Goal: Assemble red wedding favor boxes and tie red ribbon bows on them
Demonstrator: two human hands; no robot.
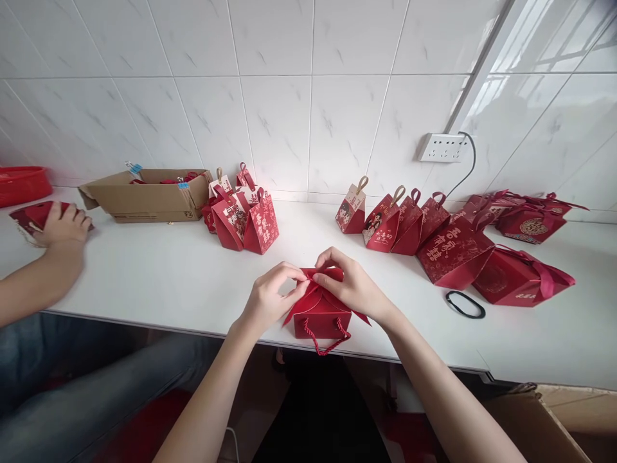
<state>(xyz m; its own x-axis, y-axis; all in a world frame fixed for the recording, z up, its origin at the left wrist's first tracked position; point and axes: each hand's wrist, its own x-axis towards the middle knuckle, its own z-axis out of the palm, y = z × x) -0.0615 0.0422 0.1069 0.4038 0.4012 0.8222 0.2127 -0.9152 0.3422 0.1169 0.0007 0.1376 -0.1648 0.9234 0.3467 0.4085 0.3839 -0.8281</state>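
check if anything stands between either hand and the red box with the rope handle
Nothing visible does: the left hand and right hand both have their fingertips at the top of the red box. The other upright boxes, a left group and a right group, stand farther back.

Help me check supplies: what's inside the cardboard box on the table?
Red items show near the rim of the cardboard box; its front hides the bottom and whatever lies deeper.
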